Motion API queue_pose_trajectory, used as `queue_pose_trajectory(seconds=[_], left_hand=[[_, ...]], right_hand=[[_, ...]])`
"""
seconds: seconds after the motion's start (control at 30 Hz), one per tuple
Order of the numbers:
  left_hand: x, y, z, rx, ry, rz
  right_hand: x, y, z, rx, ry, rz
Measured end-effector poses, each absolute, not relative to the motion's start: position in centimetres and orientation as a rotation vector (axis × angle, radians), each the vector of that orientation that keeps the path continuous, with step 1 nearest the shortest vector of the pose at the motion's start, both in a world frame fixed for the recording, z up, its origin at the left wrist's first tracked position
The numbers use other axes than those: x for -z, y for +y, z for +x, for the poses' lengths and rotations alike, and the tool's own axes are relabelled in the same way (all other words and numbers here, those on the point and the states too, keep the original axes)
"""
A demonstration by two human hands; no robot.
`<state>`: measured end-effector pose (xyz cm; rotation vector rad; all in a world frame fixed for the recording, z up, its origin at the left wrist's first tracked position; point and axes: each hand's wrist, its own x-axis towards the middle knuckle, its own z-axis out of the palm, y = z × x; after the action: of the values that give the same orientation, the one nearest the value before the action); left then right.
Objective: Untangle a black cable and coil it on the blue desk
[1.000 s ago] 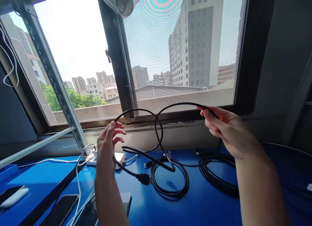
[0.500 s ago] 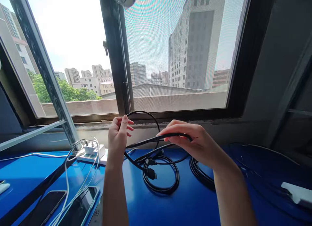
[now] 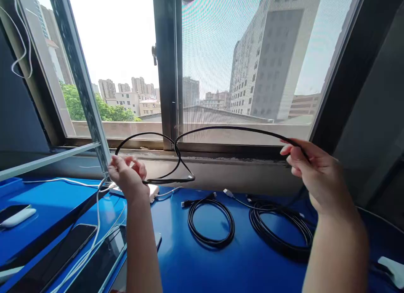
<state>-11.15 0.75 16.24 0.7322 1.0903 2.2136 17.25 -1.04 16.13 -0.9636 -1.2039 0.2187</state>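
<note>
A black cable point(image 3: 227, 128) stretches in the air between my two hands, arching in front of the window sill. My left hand point(image 3: 128, 175) is closed on its looped end, with the loop rising above the fingers and crossing itself near the middle. At the right, my right hand point(image 3: 315, 171) pinches the other stretch of the cable between thumb and fingers. Below, on the blue table point(image 3: 246, 267), lie a small coil of black cable point(image 3: 233, 225) with its plugs at the top and a larger coil of black cable point(image 3: 261, 230) beside my right forearm.
On the left, a dark phone point(image 3: 53, 259) and another device with a dark screen point(image 3: 104, 255) lie under white cords. A white power strip point(image 3: 154, 191) sits behind my left wrist. A metal shelf post point(image 3: 91, 99) stands before the window. Something white point(image 3: 393, 267) lies far right.
My hands have moved far apart, the right one to the right and the left one leftward. The cable between them has spread from a bunch into a long arch.
</note>
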Motion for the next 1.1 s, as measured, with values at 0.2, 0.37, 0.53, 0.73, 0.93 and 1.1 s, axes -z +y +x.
queue_pose_trajectory(seconds=[0.2, 0.37, 0.53, 0.73, 0.93, 1.1], left_hand=[[-16.0, 0.6, -11.1, -2.181, 1.145, 1.062], [-15.8, -0.1, -12.7, -1.72, 1.215, 1.439], [-15.8, -1.1, -13.1, -1.274, 1.021, 1.602], [-16.5, -1.6, -9.3, -1.061, 0.92, 1.78], [-16.3, -1.2, -7.8, -0.654, 0.96, 1.897], [-16.2, -0.7, -8.5, -0.869, 0.829, 1.866]], right_hand=[[-16.1, -0.9, 18.4, -0.129, -0.915, -0.973], [-17.1, -1.4, 17.1, -0.117, -0.726, -0.898], [-17.8, -1.7, 15.6, -0.187, -0.672, -0.768], [-17.7, -1.9, 13.6, -0.362, -0.859, -0.66], [-17.2, -1.9, 12.3, -0.268, -0.986, -0.694], [-16.6, -1.6, 13.4, 0.0, -1.048, -0.79]])
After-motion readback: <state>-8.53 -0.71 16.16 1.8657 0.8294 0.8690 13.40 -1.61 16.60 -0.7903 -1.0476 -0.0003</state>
